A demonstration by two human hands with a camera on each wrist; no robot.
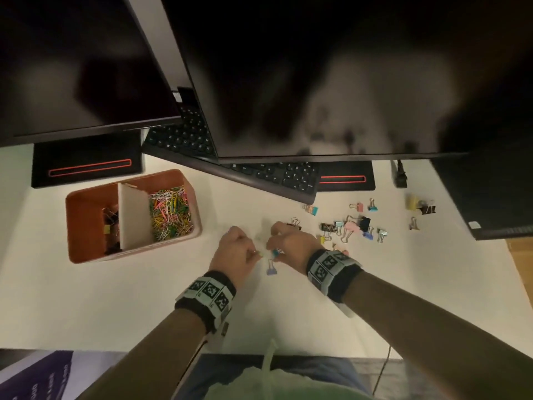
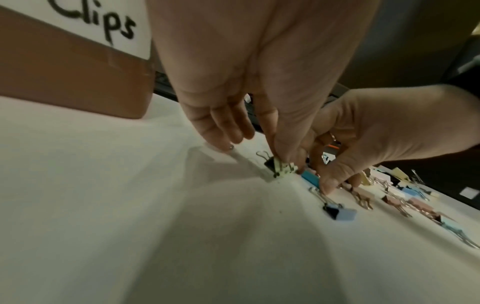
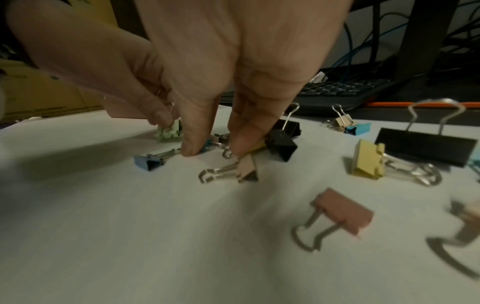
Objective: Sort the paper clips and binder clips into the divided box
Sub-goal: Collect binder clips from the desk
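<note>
The brown divided box stands at the left; its left compartment holds a few binder clips, its right one a heap of coloured paper clips. My left hand pinches a pale green binder clip just above the table. Right beside it, my right hand pinches a teal binder clip between thumb and forefinger, low on the table. A light blue binder clip lies just in front of both hands.
Several loose binder clips are scattered on the white table to the right of my hands, among them a yellow one and a large black one. A keyboard and two monitors stand behind.
</note>
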